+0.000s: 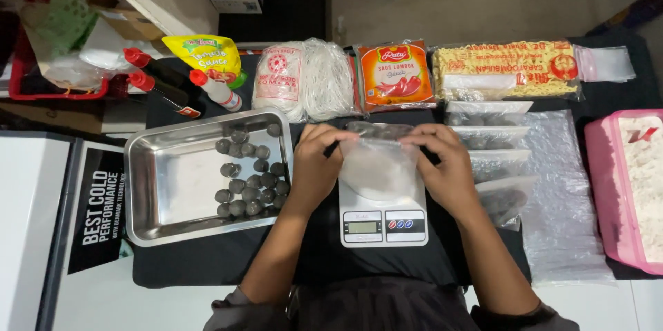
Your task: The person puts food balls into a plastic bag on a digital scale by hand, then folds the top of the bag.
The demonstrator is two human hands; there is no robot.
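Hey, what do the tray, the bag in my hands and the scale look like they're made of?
Tray: likely stainless steel, silvery with a soft glare. Bag, held by the left hand and right hand: thin clear plastic film, see-through and creased. Scale: probably white plastic, smooth and matte; its platform is hidden under the bag.

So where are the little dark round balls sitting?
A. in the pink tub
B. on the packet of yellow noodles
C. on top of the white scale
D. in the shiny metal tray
D, the dark round balls lie clustered along the right side of the shiny metal tray, beside the left hand, while both hands hold a clear plastic bag over the white scale.
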